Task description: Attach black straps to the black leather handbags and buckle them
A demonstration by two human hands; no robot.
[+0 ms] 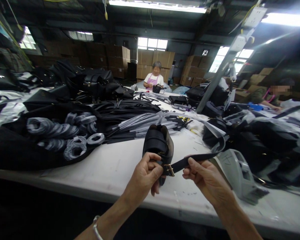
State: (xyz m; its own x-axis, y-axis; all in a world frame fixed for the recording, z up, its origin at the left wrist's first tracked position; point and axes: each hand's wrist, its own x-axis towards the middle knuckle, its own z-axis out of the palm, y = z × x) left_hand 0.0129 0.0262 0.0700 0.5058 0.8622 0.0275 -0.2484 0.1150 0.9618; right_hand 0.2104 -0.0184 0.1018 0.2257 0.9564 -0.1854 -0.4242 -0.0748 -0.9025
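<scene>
A small black bag (153,141) stands on the white table in front of me, its side turned my way. My left hand (150,171) is closed at the near end of the bag, gripping the strap end beside a gold buckle (169,170). From the buckle a black strap (181,164) runs to the right, where my right hand (202,173) pinches it between thumb and fingers. Beyond that hand the strap curves up and away, with what looks like clear wrapping on its far part. The left fingertips are partly hidden behind the bag and strap.
A black cloth (12,143) with rolled, wrapped coils (76,146) lies left. Behind are piled straps (130,110) and black bags (90,80). At right stand a grey plastic holder (237,170), wrapped bags (270,140) and a metal post (212,83). Two co-workers (152,80) sit farther off.
</scene>
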